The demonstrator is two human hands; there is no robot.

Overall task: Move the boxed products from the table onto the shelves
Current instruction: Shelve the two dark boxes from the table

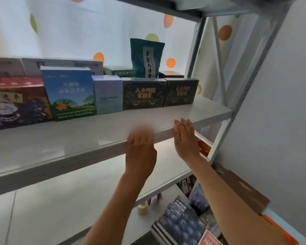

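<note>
head view: both hands raised in front of the upper shelf (99,131), neither holding anything. left hand (140,152) blurred, fingers loosely curled near the shelf's front edge, gripping nothing; whether the fingertips touch the edge, cannot tell. right hand (186,140) flat, fingers straight and together, fingertips at or just over the front edge of the same shelf, just right of the left hand.

along the back half of that shelf, a row of boxed products standing upright: red and purple box (17,103) at far left, blue and green box (69,92) just beside it, pale blue box (108,94) touching that one, then left dark box (144,93) with gold lettering and right dark box (180,91) of the same print side by side. behind the row, a teal pouch (147,58) standing upright, a green box (120,70) lying low beside it, a dark red box (170,74) to the right, grey boxes (60,65) at back left.

below, a lower shelf (166,174), bare in its visible part. further down at lower right, more packaged goods, among them a stack of blueberry-print boxes (180,225) and a brown box (246,190) near the right forearm. dotted white wall (78,32) behind.
</note>
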